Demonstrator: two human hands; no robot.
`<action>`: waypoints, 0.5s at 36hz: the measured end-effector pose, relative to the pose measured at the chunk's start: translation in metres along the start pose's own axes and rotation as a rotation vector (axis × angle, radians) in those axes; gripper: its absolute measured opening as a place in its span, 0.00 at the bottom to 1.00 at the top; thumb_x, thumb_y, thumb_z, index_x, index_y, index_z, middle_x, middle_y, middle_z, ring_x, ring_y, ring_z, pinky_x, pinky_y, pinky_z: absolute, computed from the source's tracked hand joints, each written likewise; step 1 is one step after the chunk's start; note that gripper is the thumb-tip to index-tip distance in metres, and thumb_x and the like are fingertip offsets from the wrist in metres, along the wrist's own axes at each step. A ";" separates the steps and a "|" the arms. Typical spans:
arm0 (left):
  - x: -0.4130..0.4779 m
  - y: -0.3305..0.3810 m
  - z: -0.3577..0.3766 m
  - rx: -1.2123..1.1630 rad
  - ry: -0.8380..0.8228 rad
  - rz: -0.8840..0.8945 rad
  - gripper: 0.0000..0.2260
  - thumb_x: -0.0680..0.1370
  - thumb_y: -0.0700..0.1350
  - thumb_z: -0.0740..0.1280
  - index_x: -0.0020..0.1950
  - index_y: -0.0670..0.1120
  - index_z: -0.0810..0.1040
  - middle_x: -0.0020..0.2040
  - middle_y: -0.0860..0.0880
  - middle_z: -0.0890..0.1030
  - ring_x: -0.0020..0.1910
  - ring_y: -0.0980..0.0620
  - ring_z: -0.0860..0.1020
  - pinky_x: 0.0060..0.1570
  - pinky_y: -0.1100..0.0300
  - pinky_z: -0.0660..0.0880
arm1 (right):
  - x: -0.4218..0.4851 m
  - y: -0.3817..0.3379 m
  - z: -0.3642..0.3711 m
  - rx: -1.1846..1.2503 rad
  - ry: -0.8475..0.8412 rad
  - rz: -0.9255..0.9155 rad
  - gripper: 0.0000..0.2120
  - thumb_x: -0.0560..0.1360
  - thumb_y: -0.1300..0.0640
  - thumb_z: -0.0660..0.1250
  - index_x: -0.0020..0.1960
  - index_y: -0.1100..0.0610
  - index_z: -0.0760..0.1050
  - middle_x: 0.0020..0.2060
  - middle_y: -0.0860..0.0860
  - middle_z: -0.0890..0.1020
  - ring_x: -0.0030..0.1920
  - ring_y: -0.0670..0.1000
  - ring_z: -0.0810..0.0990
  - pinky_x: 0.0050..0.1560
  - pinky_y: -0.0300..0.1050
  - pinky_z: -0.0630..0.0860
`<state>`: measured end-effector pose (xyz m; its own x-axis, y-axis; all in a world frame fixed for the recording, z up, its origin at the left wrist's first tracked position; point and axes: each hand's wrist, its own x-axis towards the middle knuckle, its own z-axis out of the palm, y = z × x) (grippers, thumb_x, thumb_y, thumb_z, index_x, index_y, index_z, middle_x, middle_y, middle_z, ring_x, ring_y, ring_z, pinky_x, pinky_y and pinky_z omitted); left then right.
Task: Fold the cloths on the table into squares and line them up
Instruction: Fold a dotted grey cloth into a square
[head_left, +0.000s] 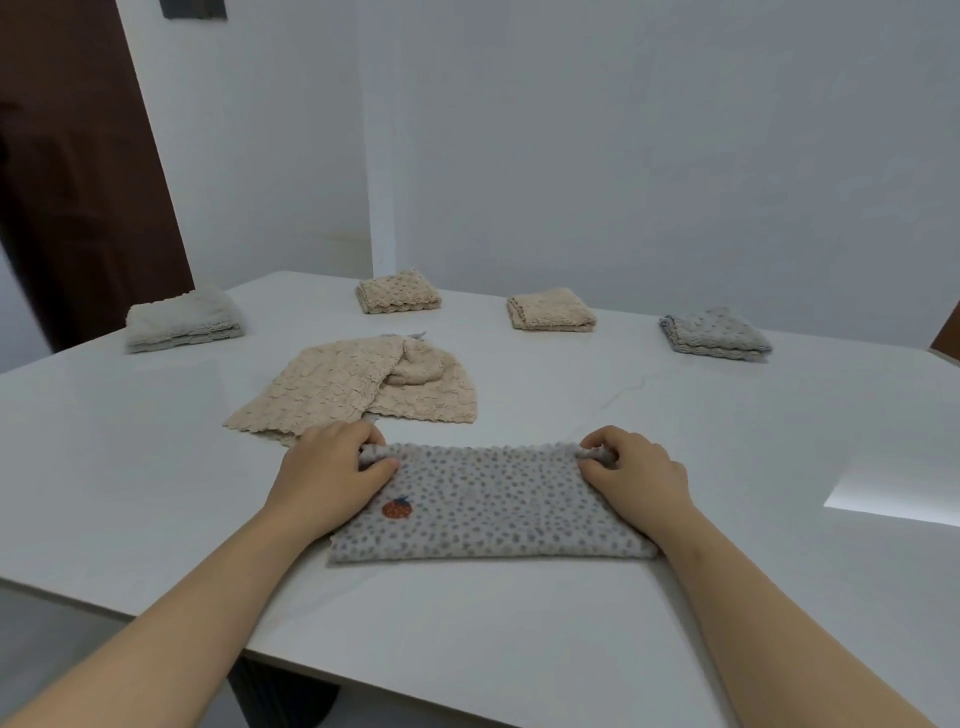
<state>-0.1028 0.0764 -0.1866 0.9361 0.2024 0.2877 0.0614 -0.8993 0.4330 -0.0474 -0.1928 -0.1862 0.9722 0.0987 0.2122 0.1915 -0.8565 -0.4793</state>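
Left hand (327, 467) and right hand (636, 470) pinch far corners of the strawberry-marked dotted cloth (488, 506).

grey dotted cloth (483, 499), beige cloth (332, 387)

Soft dim light, bright glare patch on table (727, 597), edges warped.
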 end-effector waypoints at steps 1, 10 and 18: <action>-0.001 0.000 0.000 -0.029 0.012 0.012 0.06 0.75 0.51 0.65 0.43 0.51 0.71 0.38 0.56 0.71 0.47 0.50 0.69 0.42 0.57 0.63 | -0.001 0.001 0.000 0.034 0.006 -0.013 0.03 0.76 0.51 0.62 0.48 0.45 0.72 0.43 0.44 0.75 0.52 0.50 0.75 0.52 0.46 0.66; -0.006 0.001 -0.005 -0.380 0.039 -0.028 0.09 0.75 0.46 0.68 0.42 0.55 0.68 0.36 0.55 0.75 0.36 0.58 0.72 0.34 0.61 0.66 | -0.009 0.005 -0.003 0.580 0.012 -0.078 0.09 0.75 0.59 0.65 0.44 0.46 0.70 0.27 0.46 0.68 0.26 0.41 0.66 0.27 0.31 0.63; -0.008 0.001 -0.008 -0.499 0.074 -0.060 0.06 0.74 0.44 0.69 0.40 0.54 0.75 0.37 0.53 0.78 0.37 0.56 0.74 0.36 0.62 0.67 | -0.012 0.001 -0.007 0.600 0.025 -0.085 0.10 0.74 0.60 0.67 0.41 0.45 0.76 0.38 0.43 0.80 0.40 0.41 0.77 0.41 0.30 0.70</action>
<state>-0.1129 0.0775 -0.1814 0.9079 0.2913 0.3013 -0.0752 -0.5941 0.8009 -0.0595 -0.1981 -0.1832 0.9481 0.1359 0.2876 0.3181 -0.4100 -0.8548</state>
